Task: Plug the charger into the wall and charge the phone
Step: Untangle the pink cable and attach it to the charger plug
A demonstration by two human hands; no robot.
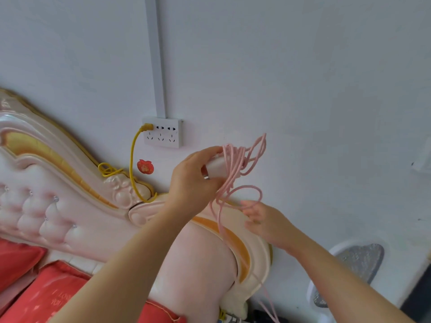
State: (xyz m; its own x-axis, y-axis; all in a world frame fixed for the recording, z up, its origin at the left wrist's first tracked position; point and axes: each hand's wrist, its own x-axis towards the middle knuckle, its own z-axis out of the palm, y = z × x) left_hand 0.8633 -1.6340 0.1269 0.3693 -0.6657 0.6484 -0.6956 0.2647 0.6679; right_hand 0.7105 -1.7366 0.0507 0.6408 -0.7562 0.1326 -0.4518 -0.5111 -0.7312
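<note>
Red pillows (pixel 46 297) lie at the near left below a pink tufted headboard with gold trim (pixel 58 206). On the far wall a white multi-socket outlet (pixel 163 135) already carries a yellow plug and cord (pixel 131 159). Just right and below it, the left hand (pixel 193 176) grips a white charger block (pixel 215 169), fingers curled round it, metal prongs facing near. The pink charging cable (pixel 235 173) loops tangled from it; the right hand (pixel 263 220) seems to hook a loop with loosely bent fingers.
</note>
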